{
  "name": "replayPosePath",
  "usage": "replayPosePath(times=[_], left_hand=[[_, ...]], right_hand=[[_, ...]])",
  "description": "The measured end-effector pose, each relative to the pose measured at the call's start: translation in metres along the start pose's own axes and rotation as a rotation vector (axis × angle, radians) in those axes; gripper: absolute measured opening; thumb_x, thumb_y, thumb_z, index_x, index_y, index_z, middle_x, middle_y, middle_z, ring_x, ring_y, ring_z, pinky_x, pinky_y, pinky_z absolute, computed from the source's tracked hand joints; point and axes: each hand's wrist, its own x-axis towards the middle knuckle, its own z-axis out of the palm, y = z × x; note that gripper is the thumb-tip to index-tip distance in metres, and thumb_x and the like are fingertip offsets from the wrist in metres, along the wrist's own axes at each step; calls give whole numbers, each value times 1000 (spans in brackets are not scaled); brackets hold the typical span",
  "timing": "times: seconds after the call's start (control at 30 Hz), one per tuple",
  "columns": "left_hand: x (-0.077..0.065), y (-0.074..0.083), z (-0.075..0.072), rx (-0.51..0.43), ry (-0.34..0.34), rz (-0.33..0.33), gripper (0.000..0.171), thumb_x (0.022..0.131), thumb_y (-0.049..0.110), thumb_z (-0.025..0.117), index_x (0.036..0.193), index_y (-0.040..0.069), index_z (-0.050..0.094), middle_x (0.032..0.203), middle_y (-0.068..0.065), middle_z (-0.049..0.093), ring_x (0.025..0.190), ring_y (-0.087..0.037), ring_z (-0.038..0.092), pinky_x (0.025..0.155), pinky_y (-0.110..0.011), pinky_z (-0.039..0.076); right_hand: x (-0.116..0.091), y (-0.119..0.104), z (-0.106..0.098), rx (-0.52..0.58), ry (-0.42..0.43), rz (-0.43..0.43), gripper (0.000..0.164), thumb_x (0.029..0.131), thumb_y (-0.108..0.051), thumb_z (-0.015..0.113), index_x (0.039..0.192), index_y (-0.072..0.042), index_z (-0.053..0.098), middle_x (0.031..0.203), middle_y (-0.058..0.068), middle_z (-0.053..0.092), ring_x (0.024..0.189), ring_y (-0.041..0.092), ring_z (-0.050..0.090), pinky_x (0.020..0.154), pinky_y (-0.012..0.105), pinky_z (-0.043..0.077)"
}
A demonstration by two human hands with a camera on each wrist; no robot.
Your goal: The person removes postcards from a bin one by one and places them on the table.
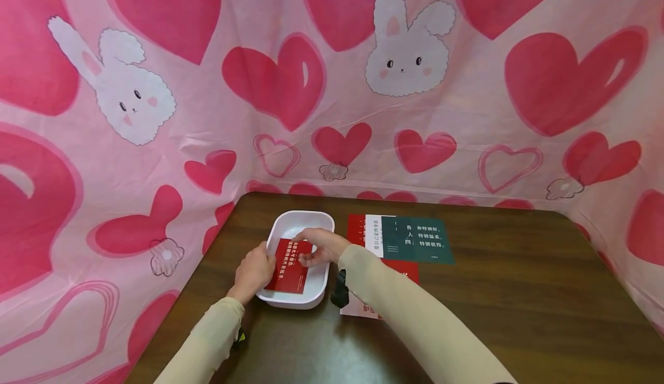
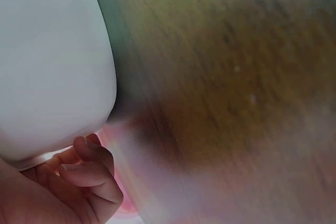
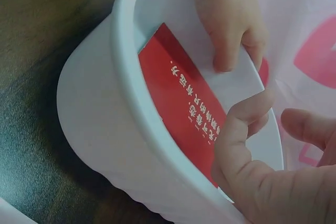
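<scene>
A white plastic basin [image 1: 311, 217] stands on the table's left side. Inside it lies a red card [image 1: 287, 271] printed with white characters. My left hand [image 1: 254, 271] grips the basin's left rim, thumb on the inner side; in the left wrist view its fingers [image 2: 92, 174] curl under the outer edge. Over the basin's right part is my right hand [image 1: 325, 245], with bent fingers near the card's edge. The right wrist view shows its thumb [image 3: 310, 127] standing apart from the fingers, with nothing pinched between them.
Right of the basin, several printed cards overlap on the dark wooden table [image 1: 498, 292]: a green card [image 1: 420, 240], a white card [image 1: 373, 236], red ones [image 1: 404, 267] and a pink one [image 1: 358, 306] partly under my right forearm. A pink heart-patterned cloth [image 1: 342, 101] surrounds the table.
</scene>
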Motion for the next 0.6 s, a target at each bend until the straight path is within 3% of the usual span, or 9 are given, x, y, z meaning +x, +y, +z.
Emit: replayPosePath(times=[0.27,0.4,0.6], left_hand=[[0,-1,1,4,5,10,48,100,15,63,141,-9,52,121,-28,65,97,-38,66,88,-62,57],[1,0,1,1,5,5,49,99,15,65,140,-8,52,121,-28,65,97,-39,66,88,-62,57],[1,0,1,-2,0,-8,49,100,15,65,140,-8,52,122,-29,65,100,-40,66,89,-62,57]], right_hand=[[-1,-4,-5,8,-18,25,78,95,-16,72,158,-1,29,151,24,42,94,19,51,70,22,56],[-1,-6,-6,-69,-14,16,70,96,-18,72,153,2,36,141,24,50,90,17,53,70,22,57],[-4,-1,-3,-312,20,-154,57,96,-6,69,138,5,32,108,19,55,63,19,52,58,25,53]])
